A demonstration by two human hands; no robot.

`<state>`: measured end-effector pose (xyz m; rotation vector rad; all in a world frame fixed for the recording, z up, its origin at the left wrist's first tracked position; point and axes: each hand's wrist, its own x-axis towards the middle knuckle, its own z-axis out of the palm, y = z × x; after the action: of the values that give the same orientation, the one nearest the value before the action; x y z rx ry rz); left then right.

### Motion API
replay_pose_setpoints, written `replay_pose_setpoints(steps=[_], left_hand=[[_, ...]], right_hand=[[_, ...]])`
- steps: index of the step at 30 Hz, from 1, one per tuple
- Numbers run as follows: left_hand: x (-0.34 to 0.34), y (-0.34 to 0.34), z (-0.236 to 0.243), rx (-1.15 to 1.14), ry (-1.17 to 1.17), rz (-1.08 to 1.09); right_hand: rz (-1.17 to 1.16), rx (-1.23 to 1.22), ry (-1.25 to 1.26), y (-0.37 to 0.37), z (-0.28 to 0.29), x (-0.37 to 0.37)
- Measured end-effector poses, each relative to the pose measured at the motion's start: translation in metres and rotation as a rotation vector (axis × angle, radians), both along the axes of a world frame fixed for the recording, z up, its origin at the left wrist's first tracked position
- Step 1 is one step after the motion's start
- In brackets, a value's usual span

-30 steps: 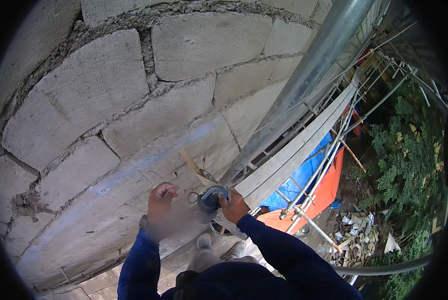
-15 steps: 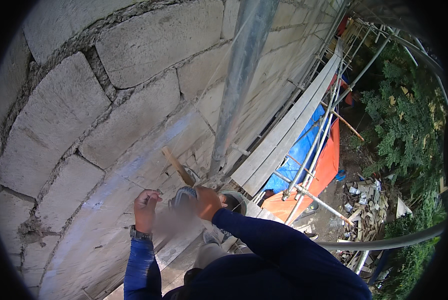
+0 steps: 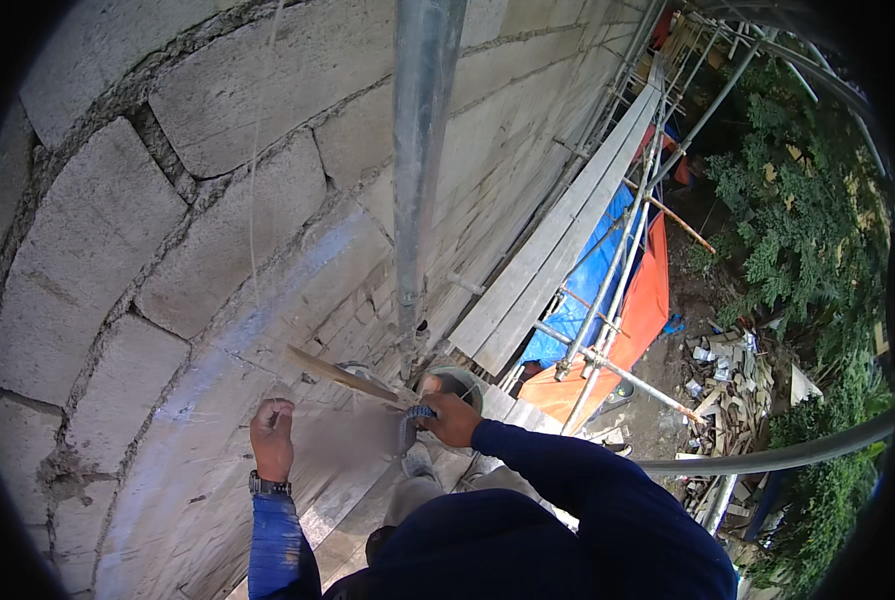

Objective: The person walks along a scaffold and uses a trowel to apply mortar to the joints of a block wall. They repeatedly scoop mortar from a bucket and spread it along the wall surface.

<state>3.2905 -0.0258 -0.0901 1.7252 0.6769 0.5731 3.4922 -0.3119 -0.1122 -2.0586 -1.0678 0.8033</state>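
Observation:
My left hand, with a watch on its wrist, is raised in front of the block wall. Its fingers are curled together, and whatever they hold, if anything, cannot be made out. To its right, my right hand is closed around a blue-grey textured thing whose kind is unclear. A smeared patch hides what lies between the two hands. A wooden stick slants down from the wall side toward my right hand; whether they touch cannot be told. Just beyond that hand stands a round bucket.
A vertical metal pole rises close to the wall. Scaffold planks run away along it, with scaffold tubes beside blue and orange sheets. A bent rail crosses at right, above debris and foliage below.
My left hand has dropped slightly and moved left. My right hand has shifted right and down with the blue-grey thing. The wooden stick now lies at a flatter slant, and the whole view has turned slightly.

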Motion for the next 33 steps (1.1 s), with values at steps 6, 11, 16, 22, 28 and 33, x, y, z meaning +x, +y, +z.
replay_pose_setpoints(steps=[6,11,16,22,28,33], left_hand=[[0.006,-0.005,-0.036,0.037,0.124,0.022],[0.005,-0.002,-0.113,0.064,0.289,0.001],[0.001,-0.032,-0.185,0.241,0.35,-0.099],[0.032,-0.054,-0.196,0.254,1.115,-0.234],[0.078,-0.127,-0.12,-0.516,1.503,-0.4],[0.142,-0.19,-0.142,-0.497,1.017,-0.665]], right_hand=[[-0.177,0.11,-0.037,-0.08,-0.018,-0.001],[-0.411,0.094,0.013,-0.162,0.012,0.018],[-0.716,0.083,-0.136,-0.269,0.014,0.027],[-0.957,0.004,-0.179,-0.361,-0.01,0.02],[-1.104,0.017,-0.323,-0.437,-0.047,0.031],[-1.254,0.07,-0.172,-0.477,-0.042,0.04]])
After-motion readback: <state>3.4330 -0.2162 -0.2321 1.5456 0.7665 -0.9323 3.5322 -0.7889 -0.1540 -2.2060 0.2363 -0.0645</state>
